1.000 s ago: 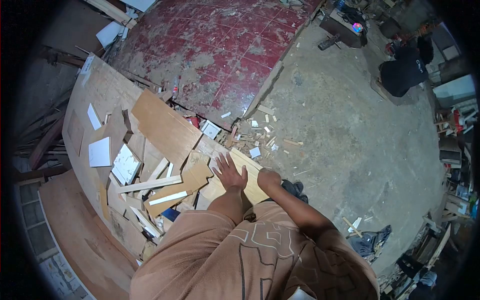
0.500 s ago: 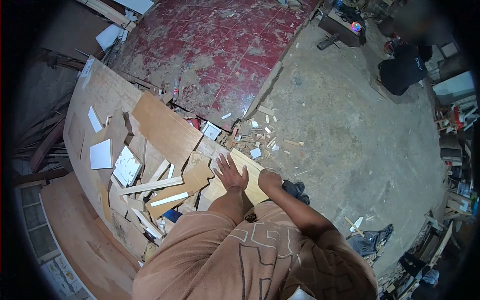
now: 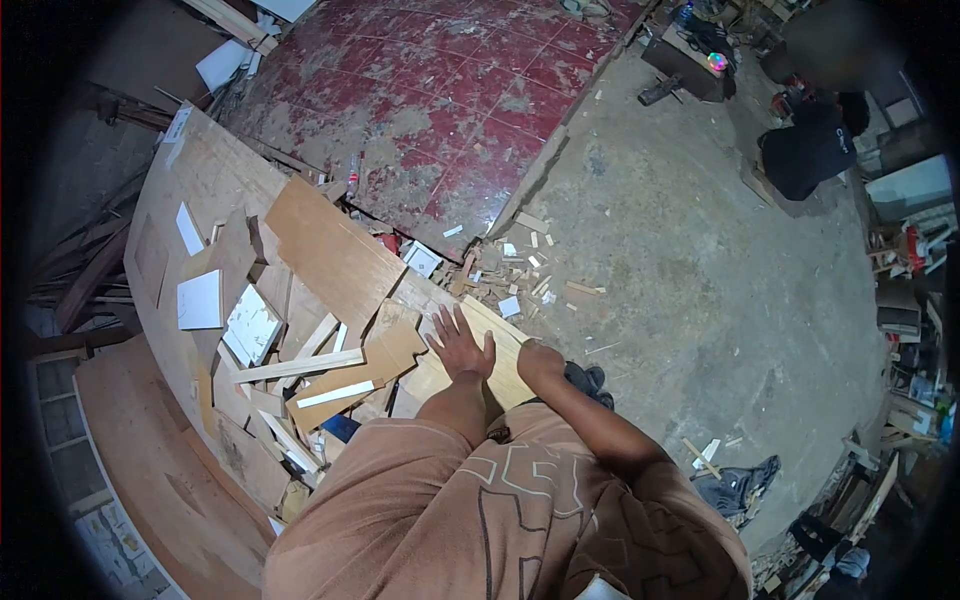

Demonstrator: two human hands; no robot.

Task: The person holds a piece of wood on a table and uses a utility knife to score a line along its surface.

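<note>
My left hand (image 3: 461,348) lies flat with fingers spread on a pale wooden board (image 3: 497,331) in front of my body. Beside it, my right hand (image 3: 541,366) is closed in a fist at the board's right edge; whatever it grips is hidden under the fingers. To the left of my left hand rests a notched brown wood piece (image 3: 396,350) among loose offcuts. A narrow white strip (image 3: 336,392) lies on brown wood nearer my body.
A large wooden worktop (image 3: 215,150) carries several white panels, sticks and a brown sheet (image 3: 330,240). Wood scraps (image 3: 520,270) litter the concrete floor (image 3: 680,270). Red tiles (image 3: 450,110) lie beyond. Another person in a dark shirt (image 3: 808,150) sits at the upper right.
The camera view has shifted very slightly. Both hands keep the same places on the board, and the wood pieces around them lie as before.
</note>
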